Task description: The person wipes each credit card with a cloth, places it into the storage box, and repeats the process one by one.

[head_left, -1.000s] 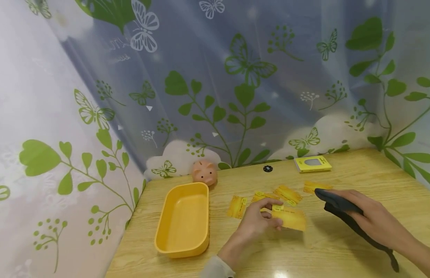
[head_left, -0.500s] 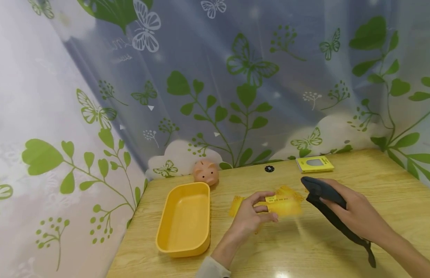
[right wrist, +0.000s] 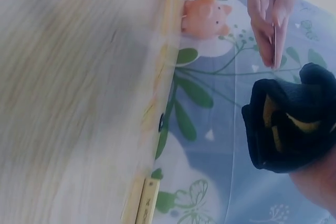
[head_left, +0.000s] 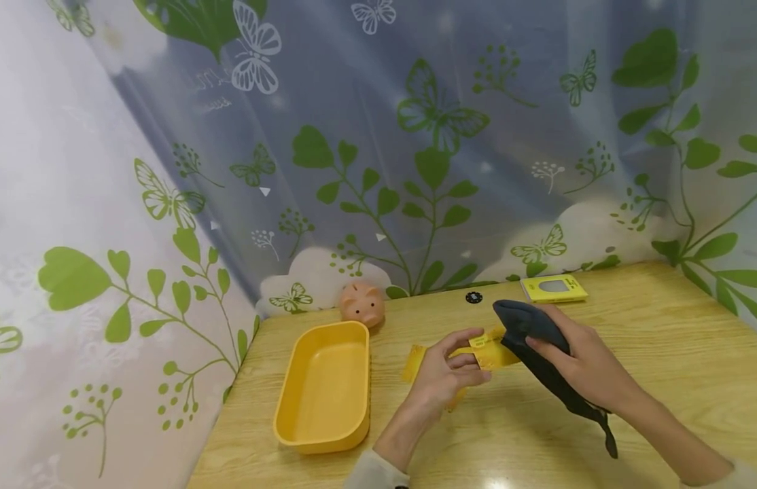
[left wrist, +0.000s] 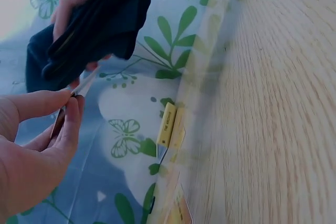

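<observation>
Card is pinched in the left hand, while the right hand grips a pouch; only right wrist view shows yellow inside it.

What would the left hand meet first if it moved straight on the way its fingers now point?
Most likely the dark blue soft fabric pouch in the right hand: the left hand, pinching a thin yellow rectangular card, points towards it. Whether the card already touches it is unclear.
</observation>
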Demonstrator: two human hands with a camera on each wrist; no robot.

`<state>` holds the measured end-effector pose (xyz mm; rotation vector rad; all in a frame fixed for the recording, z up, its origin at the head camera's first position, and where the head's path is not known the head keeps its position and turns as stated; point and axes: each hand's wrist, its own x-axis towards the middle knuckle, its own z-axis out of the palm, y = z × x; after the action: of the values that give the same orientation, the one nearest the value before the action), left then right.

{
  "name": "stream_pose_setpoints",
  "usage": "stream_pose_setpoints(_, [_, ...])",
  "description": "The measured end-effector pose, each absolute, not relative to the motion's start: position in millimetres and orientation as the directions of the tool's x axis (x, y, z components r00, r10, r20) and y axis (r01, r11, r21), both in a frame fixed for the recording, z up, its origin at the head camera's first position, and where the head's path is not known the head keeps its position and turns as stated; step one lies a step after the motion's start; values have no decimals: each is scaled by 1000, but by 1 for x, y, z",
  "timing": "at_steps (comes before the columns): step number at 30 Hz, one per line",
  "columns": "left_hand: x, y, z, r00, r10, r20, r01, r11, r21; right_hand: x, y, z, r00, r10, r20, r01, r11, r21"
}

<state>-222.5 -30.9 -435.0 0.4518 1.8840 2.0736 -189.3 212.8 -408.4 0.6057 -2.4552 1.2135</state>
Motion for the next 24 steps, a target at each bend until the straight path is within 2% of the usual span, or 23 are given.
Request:
stream_pose_setpoints(6, [-223,-24,-432,-901,426,76,24,-126,992,-193,200,-405,-861,-225,457,-505,493,-709])
stream_pose_setpoints(13, [-228,-20,-424,-911,385,150,86,-179,980,-193,196,-398,-888,-162,430,-452,481,-752])
stream_pose_setpoints(20, [-231,-20,-421,-924,354,145,88,-174,981,-195,193,-391,-881,-186,435,-470,451,-759])
stream_pose_setpoints(24, [-233,-19,-422,-929,345,131,78,-163,983,-196,189,-392,-841,-251,480,-541,431,-722])
